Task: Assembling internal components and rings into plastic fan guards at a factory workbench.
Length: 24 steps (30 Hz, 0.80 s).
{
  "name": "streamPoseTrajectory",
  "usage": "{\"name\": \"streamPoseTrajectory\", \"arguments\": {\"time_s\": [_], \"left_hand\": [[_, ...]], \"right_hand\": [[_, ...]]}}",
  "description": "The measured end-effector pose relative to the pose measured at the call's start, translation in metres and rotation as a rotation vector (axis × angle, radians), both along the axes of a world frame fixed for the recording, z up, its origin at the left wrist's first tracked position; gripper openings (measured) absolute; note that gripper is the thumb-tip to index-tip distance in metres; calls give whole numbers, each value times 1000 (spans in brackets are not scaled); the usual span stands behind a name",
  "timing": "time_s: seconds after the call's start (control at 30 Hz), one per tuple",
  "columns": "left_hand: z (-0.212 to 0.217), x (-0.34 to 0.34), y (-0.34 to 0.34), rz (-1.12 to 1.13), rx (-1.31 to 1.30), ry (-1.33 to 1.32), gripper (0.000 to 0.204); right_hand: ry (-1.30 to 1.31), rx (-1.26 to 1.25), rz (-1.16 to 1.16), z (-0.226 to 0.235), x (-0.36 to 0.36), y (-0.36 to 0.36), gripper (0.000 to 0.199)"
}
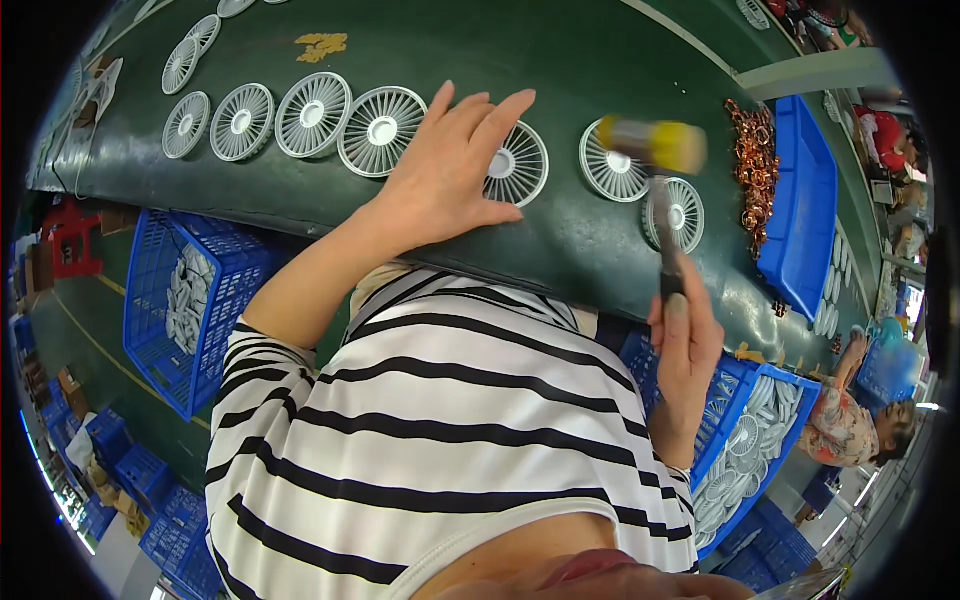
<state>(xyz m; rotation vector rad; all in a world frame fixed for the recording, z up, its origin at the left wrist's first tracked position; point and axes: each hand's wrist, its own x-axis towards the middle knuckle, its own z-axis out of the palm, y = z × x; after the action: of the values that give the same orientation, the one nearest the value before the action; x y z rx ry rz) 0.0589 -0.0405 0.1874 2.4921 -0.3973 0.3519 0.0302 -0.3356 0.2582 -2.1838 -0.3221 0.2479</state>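
My left hand (440, 170) is spread out, palm down, between two white spoked plastic discs. Its fingers and thumb reach over the left part of one disc (524, 168); I cannot tell whether they touch it. Just left of the hand lies another spoked disc (372, 135). My right hand (690, 345) is wrapped around the dark handle of a mallet (678, 148). The mallet's yellow head is smeared by motion and hides part of a disc (605, 175). Below the head, the handle crosses in front of a smaller disc (685, 215).
More spoked discs (240, 122) lie leftward along the green table (600, 60). Copper-coloured rings (755, 165) are heaped beside a blue tray (800, 200) at the right. Blue crates (145, 300) of white parts flank me. Another person (850, 425) is at the far right.
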Motion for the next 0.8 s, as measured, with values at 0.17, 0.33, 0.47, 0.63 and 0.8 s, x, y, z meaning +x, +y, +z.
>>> {"name": "streamPoseTrajectory", "arguments": {"time_s": [0.17,0.33,0.47,0.63,0.8], "left_hand": [[-6,4,-2,4,-108,39,110],[-10,5,1,10,-163,54,112],[-8,4,2,3,-180,44,114],[15,-4,42,-5,37,-96,111],[10,-18,93,159,178,-1,106]], "right_hand": [[8,-348,185,-34,9,21,38],[40,-69,88,-5,11,23,37],[-186,-245,312,-48,22,43,38],[-102,-274,321,-27,21,37,37],[91,-268,489,-27,16,36,35]]}}
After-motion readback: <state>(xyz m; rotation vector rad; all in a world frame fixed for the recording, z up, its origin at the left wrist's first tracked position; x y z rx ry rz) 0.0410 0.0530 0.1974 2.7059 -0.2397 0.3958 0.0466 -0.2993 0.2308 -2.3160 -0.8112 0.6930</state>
